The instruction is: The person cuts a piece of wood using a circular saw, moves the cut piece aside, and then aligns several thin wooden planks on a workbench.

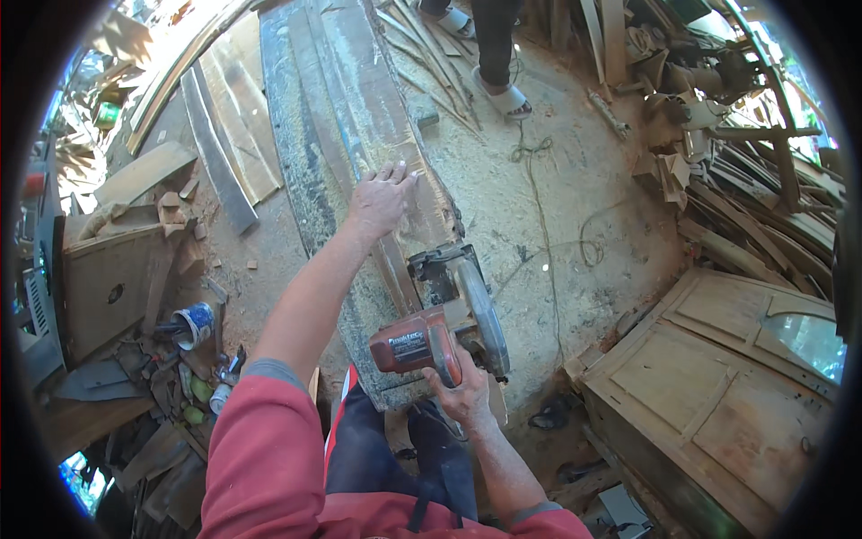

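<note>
My right hand point(462, 393) is wrapped round the rear handle of a red circular saw point(415, 341). The saw's grey blade guard point(483, 310) faces right, and its base lies along the right edge of a long wooden plank point(409, 202). Ahead of the saw, my left hand point(382, 196) rests flat on that plank with its fingers stretched out. The plank lies on a long, worn bench top point(301, 135) with blue-grey stains. The blade itself is hidden by the guard and the saw's body.
Sawdust covers the floor point(503, 193), where a thin cord point(543, 225) trails. Another person's leg and sandal point(505, 99) stand at the far side. Loose boards point(238, 117) lie at left, near a paint bucket point(195, 325). A panelled wooden door point(709, 382) lies at right beside stacked timber.
</note>
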Available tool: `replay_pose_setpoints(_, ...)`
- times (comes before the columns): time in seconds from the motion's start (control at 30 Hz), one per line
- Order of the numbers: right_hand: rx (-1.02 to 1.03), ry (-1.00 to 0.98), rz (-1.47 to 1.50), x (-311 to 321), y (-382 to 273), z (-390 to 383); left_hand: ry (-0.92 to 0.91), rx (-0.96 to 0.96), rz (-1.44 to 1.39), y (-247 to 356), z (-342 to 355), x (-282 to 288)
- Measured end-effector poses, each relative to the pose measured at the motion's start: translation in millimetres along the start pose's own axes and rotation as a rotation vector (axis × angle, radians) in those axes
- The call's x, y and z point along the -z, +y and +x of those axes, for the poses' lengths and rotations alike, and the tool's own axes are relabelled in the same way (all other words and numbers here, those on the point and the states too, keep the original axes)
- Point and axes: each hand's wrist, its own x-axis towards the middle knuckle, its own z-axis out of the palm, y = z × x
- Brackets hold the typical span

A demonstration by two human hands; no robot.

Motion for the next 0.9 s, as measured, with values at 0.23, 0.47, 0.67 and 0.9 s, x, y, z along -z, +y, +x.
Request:
replay_pose_setpoints(0.23,-0.044,-0.005,0.019,1,-2,0,0.021,0.199,0.083,-9,21,33)
replay_pose_setpoints(0.47,-0.036,-0.009,0.024,0,-2,2,-0.052,0.211,-0.01,-17,18,34)
replay_pose_setpoints(0.67,0.022,-0.023,0.0,-4,-3,12,-0.042,0.207,0.014,-18,19,34)
replay_pose_setpoints(0.9,-0.077,-0.038,0.048,-4,-15,26,-0.06,0.212,0.024,-19,21,35)
